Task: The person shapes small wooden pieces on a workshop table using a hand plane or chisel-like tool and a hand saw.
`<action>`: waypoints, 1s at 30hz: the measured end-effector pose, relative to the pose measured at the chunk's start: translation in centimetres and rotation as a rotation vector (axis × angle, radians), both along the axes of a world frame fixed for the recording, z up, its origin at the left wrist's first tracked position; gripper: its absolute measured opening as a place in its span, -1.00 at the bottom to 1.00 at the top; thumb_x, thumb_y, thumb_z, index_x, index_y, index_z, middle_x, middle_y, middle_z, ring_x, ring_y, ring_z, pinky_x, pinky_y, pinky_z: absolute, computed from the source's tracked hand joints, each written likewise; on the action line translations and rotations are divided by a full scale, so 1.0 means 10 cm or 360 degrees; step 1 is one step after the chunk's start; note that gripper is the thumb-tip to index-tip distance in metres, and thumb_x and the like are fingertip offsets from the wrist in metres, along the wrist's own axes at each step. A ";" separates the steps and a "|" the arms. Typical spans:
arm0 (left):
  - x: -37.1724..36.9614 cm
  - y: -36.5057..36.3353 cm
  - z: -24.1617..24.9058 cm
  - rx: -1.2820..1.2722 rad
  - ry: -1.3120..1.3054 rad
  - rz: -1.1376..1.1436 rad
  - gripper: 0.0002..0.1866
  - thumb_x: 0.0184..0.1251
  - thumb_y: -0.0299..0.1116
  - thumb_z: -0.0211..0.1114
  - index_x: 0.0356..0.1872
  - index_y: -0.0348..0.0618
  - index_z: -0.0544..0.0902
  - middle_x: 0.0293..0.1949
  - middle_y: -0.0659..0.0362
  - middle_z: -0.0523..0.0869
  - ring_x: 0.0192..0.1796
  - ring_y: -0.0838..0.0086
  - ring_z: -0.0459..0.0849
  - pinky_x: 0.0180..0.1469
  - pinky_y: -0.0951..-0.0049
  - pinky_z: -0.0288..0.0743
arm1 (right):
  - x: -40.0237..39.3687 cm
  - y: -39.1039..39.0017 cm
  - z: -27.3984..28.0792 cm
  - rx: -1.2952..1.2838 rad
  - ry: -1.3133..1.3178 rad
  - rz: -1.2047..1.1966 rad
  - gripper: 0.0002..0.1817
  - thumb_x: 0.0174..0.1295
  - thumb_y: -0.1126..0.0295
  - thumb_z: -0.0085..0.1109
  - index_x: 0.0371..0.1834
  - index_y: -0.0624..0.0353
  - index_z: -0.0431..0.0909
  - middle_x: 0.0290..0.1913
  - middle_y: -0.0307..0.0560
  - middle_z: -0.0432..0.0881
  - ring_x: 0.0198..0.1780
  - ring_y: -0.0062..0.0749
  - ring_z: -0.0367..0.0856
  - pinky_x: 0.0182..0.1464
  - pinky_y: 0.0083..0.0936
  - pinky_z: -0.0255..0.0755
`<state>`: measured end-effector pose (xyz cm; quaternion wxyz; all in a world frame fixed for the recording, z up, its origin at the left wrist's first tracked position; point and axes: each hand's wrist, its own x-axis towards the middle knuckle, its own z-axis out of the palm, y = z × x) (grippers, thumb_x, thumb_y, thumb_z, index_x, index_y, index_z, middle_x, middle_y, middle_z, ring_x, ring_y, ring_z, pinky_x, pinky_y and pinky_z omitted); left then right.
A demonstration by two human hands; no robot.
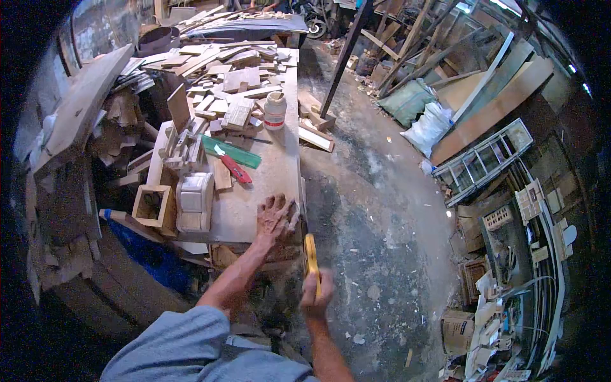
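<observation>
My left hand [277, 217] lies flat with fingers spread on the bare front part of the wooden worktop [248, 204], close to its right edge. My right hand [317, 291] is wrapped round the yellow handle of a saw [310, 253], just beyond that edge. The dark blade runs forward along the side of the worktop, mostly hidden. Ahead of my left hand lie a red utility knife [234, 167] and a green ruler [231, 151]. Further off stands a white bottle [275, 111] with a red label.
Wood offcuts [242, 79] are heaped over the far worktop. To the left stand an open wooden box [153, 207] and a rounded block [195, 197]. A dark post [347, 58] rises from the floor; a metal frame [487, 162] and white sack [428, 130] lie right.
</observation>
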<state>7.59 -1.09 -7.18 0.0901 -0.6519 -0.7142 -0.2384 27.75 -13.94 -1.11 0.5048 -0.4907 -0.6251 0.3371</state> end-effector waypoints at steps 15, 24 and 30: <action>0.05 -0.03 0.02 -0.0083 0.0008 0.0024 -0.44 0.26 -0.02 0.28 0.28 0.10 0.56 0.15 0.12 0.50 0.18 0.20 0.44 0.06 0.08 0.31 | 0.36 -0.47 -0.05 -0.0486 0.0279 0.0120 -0.67 0.48 0.15 0.00 -0.27 0.21 0.49 -0.57 -0.24 0.47 -0.53 -0.52 0.46 -0.43 -0.43 0.37; -0.02 0.02 -0.08 0.0023 0.0104 -0.0004 -0.51 0.29 -0.17 0.22 0.27 0.13 0.54 0.15 0.18 0.52 0.16 0.21 0.45 0.04 0.10 0.35 | -0.01 0.03 -0.04 -0.0058 -0.0030 0.0050 -0.70 0.48 0.17 0.02 -0.25 0.20 0.44 -0.60 -0.25 0.43 -0.60 -0.58 0.38 -0.51 -0.51 0.32; 0.00 -0.01 -0.08 0.0017 0.0087 -0.0034 -0.54 0.31 -0.20 0.20 0.25 0.14 0.55 0.15 0.19 0.52 0.17 0.19 0.46 0.04 0.11 0.37 | 0.25 -0.40 -0.02 -0.0299 0.0210 0.0051 -0.69 0.49 0.15 0.02 -0.24 0.20 0.45 -0.59 -0.26 0.42 -0.58 -0.58 0.39 -0.51 -0.50 0.31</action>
